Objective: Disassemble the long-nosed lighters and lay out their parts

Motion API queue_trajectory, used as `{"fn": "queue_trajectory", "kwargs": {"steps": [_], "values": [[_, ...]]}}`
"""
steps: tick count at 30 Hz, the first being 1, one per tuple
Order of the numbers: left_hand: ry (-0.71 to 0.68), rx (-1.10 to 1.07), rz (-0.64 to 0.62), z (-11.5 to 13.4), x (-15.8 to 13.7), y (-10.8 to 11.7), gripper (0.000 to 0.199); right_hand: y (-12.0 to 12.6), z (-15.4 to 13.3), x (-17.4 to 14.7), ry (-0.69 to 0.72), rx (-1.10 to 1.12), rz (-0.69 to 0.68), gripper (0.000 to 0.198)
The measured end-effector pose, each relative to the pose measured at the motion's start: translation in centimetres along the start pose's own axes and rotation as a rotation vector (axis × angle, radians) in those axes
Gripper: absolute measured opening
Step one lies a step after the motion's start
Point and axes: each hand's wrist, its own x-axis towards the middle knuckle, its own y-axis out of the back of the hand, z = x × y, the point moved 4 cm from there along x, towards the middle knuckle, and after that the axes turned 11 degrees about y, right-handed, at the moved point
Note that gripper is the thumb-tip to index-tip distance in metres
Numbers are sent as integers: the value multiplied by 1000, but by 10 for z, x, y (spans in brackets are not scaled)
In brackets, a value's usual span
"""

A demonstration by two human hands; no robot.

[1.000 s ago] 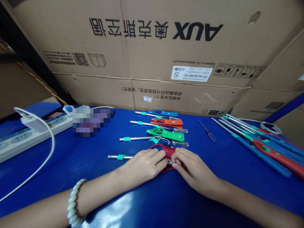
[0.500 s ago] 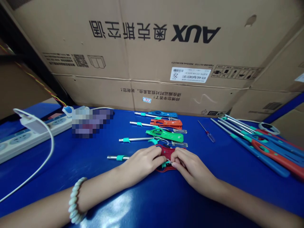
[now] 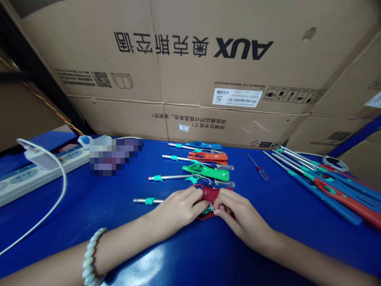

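An opened red stick lighter (image 3: 212,194) lies in front of me, its two shell halves parted. My left hand (image 3: 186,202) is closed over its left part, and a metal tube (image 3: 143,201) with a teal collar sticks out beyond that hand. Thin white wires (image 3: 210,206) and a teal piece show between my hands. Pinched fingers of my right hand (image 3: 235,204) work at the wires on the right side; the fingertips are partly hidden. Behind lie a green opened lighter (image 3: 210,172), an orange one (image 3: 208,157) and a blue one (image 3: 204,145), each with its tube.
A clear-handled screwdriver (image 3: 262,173) lies to the right. Farther right is a pile of whole stick lighters (image 3: 336,190). On the left stands a white power strip (image 3: 44,169) with a white cable (image 3: 61,194). A large cardboard box (image 3: 184,79) backs the blue table.
My right fingers have shifted slightly at the wires, and more of the white wires now shows. The left hand stays on the red lighter. The view has tilted a little.
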Motion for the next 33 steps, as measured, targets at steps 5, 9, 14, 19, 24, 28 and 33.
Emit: {"fn": "queue_trajectory", "kwargs": {"steps": [5, 9, 14, 19, 24, 28, 33], "values": [[0, 14, 4, 2, -1, 1, 27, 2, -1, 1, -1, 34, 18, 18], [1, 26, 1, 2, -1, -1, 28, 2, -2, 1, 25, 3, 14, 19], [-25, 66, 59, 6, -2, 2, 30, 1, -5, -1, 152, -167, -4, 16], [-65, 185, 122, 14, -4, 5, 29, -5, -14, -6, 430, -561, 68, 27], [-107, 280, 112, 25, -12, 7, 22, -11, -24, -12, 541, -754, 82, 33], [-159, 378, 104, 36, -18, 8, 25, -17, -36, -15, 581, -866, 1, 37], [-169, 480, 84, 43, -23, 7, 30, -16, -36, -14, 565, -835, -22, 35]]}}
